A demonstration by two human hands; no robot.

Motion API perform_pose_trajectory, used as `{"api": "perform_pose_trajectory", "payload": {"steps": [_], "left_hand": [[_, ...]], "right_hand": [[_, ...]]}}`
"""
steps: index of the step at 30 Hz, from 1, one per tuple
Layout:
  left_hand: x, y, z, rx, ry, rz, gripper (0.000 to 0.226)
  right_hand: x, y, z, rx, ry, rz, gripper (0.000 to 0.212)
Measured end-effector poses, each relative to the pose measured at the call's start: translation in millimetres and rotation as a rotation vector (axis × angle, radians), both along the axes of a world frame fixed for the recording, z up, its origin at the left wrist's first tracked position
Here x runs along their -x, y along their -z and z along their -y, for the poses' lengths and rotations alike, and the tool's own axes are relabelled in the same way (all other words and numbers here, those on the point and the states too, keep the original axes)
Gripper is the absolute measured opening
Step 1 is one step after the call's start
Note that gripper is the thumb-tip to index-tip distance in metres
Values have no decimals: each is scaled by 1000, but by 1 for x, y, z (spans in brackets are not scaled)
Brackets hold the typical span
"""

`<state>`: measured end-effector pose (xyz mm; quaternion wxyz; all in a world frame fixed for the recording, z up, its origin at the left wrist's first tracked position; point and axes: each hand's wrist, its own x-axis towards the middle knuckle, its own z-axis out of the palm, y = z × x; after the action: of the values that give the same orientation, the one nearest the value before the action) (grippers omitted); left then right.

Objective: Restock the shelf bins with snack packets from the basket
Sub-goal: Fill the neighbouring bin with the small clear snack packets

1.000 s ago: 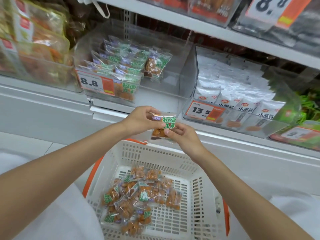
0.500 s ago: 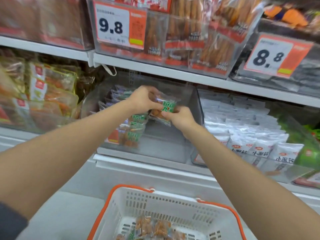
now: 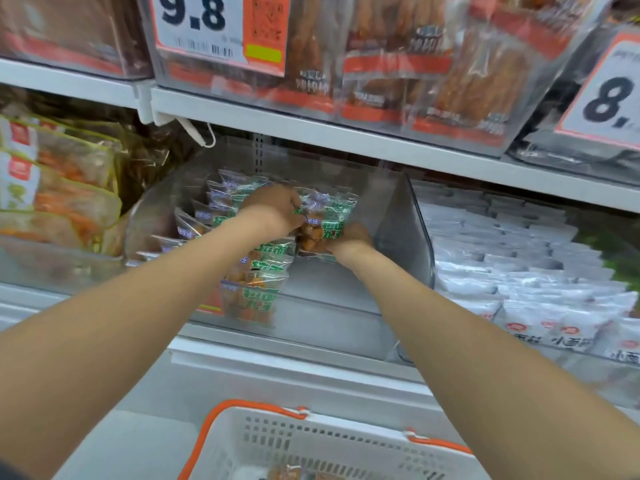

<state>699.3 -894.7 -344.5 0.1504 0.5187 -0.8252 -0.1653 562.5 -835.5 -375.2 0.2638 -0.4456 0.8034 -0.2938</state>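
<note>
Head view: both bare forearms reach up from the lower corners of the frame and meet inside a clear bin (image 3: pixel 405 216) at the centre, under the white shelf edge (image 3: pixel 346 140). The left hand (image 3: pixel 273 211) has its grip closed, fingers curled over the upper left part of a snack packet (image 3: pixel 325 225). The right hand (image 3: pixel 349 237) holds the same packet from below and to the right, its grip closed on the lower edge; its fingertips are hidden behind the wrapper. The snack packet is clear with green lettering and orange-brown pieces inside. It sits in the middle of the bin, just right of the stacked packets (image 3: pixel 256 271) of the same kind that fill the bin's left half from front to back. The right half of the bin floor shows bare plastic.

To the right of the frame, a neighbouring bin holds rows of white packets (image 3: pixel 519 271). At the left edge lie orange packets (image 3: pixel 62 188) with yellow-green borders. On the shelf above, brown stick packets (image 3: pixel 415 64) stand behind a 9.8 price tag (image 3: pixel 221 29), and a second price tag (image 3: pixel 609 95) starting with 8 is cut off at the upper right.

At the bottom centre, the white basket (image 3: pixel 311 441) with an orange rim stands below the shelf, with a few basket packets (image 3: pixel 284 474) barely visible at the lower edge.
</note>
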Motion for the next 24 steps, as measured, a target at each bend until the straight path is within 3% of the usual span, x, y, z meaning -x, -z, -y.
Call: {"api": "perform_pose_trajectory", "payload": {"steps": [3,6,9,14,19,22,24], "left_hand": [[-3,-3,-3,29,18,85,39],[-3,-4,-5,54,30,156,48],[-1,-5,-7,73,30,220,49],[-6,-6,-11,59,37,187,47],[-16,-5,-26,144,73,119,44],[-16,-8,-43,227,49,118,37],[-15,-12,-60,292,31,44,29]], "right_hand": [[-3,8,-3,49,-46,71,40],[-5,12,-1,54,-54,43,31],[-1,11,-7,32,-49,75,36],[0,9,-15,7,-77,82,54],[-4,1,-20,-6,-64,112,36],[-8,-9,-28,-35,-56,-86,31],[-12,-16,-39,36,-40,-198,18]]}}
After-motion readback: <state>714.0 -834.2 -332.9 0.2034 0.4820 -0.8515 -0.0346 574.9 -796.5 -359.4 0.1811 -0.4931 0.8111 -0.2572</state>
